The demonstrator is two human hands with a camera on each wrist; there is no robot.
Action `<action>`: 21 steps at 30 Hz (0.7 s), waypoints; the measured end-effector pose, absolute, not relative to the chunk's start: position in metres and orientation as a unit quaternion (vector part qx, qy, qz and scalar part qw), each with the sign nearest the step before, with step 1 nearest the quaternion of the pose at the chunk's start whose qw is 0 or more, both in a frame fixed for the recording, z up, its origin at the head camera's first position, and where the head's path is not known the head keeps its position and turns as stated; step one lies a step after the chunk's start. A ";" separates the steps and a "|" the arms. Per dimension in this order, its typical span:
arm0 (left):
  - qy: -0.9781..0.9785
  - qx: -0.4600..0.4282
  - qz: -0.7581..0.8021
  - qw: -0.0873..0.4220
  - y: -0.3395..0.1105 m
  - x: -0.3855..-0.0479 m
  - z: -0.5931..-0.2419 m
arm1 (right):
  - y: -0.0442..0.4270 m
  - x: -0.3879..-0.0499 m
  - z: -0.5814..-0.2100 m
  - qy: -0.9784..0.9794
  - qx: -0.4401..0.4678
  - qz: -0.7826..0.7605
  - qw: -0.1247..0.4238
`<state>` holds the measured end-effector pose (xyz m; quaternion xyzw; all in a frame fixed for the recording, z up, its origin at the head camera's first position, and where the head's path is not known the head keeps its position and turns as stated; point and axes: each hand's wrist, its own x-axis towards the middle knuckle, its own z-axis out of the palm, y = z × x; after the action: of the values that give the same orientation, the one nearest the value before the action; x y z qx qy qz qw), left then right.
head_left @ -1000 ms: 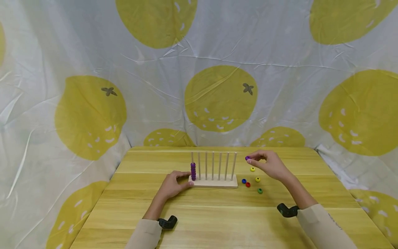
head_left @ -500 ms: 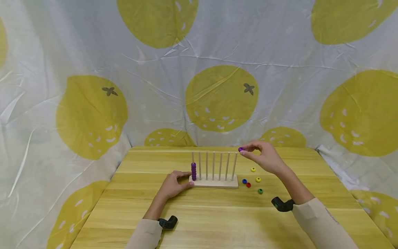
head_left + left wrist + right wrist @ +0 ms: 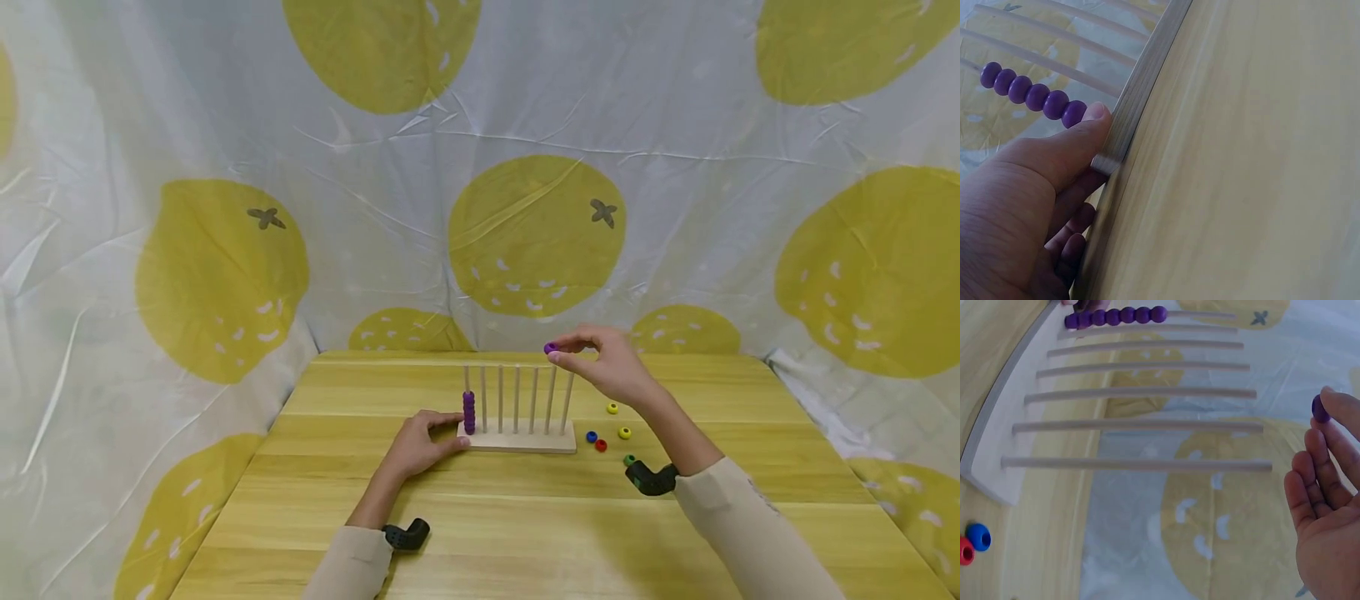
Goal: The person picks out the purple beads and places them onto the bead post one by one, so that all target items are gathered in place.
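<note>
A wooden rack [image 3: 517,442] with a row of upright pegs stands on the table. Its leftmost peg bears a stack of purple beads [image 3: 468,412]; the other pegs are bare. My left hand [image 3: 416,446] grips the left end of the base, its thumb [image 3: 1096,115] beside the lowest bead in the left wrist view. Between thumb and fingertips my right hand [image 3: 611,367] pinches a single purple bead [image 3: 551,347], held above the tops of the right-hand pegs. In the right wrist view that bead [image 3: 1320,409] is apart from every peg, off their free ends.
Right of the rack lie loose beads: a blue one [image 3: 592,437], a red one [image 3: 601,446], two yellow ones [image 3: 625,433] and a green one [image 3: 629,459], partly hidden by the right wrist camera [image 3: 651,478]. A lemon-print cloth [image 3: 375,250] hangs behind the table.
My right hand has carried the purple bead up and to the left, from beyond the rack's right end to above its right-hand pegs. The left hand has stayed on the base.
</note>
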<state>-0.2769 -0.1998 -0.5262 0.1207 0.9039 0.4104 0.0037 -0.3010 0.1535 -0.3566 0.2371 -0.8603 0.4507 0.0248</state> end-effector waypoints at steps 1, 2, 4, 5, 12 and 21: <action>0.904 0.120 0.410 0.002 -0.200 -0.277 -0.526 | 0.150 -0.302 -0.357 -0.858 0.241 0.452 0.023; 0.904 0.121 0.409 0.001 -0.200 -0.277 -0.527 | 0.147 -0.303 -0.357 -0.858 0.243 0.453 0.022; 0.904 0.120 0.410 0.001 -0.200 -0.277 -0.527 | 0.140 -0.304 -0.358 -0.856 0.249 0.453 0.020; 0.904 0.120 0.410 0.001 -0.200 -0.277 -0.527 | 0.136 -0.304 -0.358 -0.856 0.251 0.452 0.019; 0.903 0.122 0.411 0.006 -0.199 -0.279 -0.523 | 0.108 -0.309 -0.353 -0.862 0.268 0.430 0.018; 0.905 0.119 0.408 0.007 -0.200 -0.279 -0.526 | 0.067 -0.322 -0.352 -0.853 0.302 0.425 -0.002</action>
<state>-0.2795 -0.2001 -0.5259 0.1194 0.9052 0.4078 0.0072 -0.3222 0.0672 -0.3518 0.3022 -0.8534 0.4247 -0.0017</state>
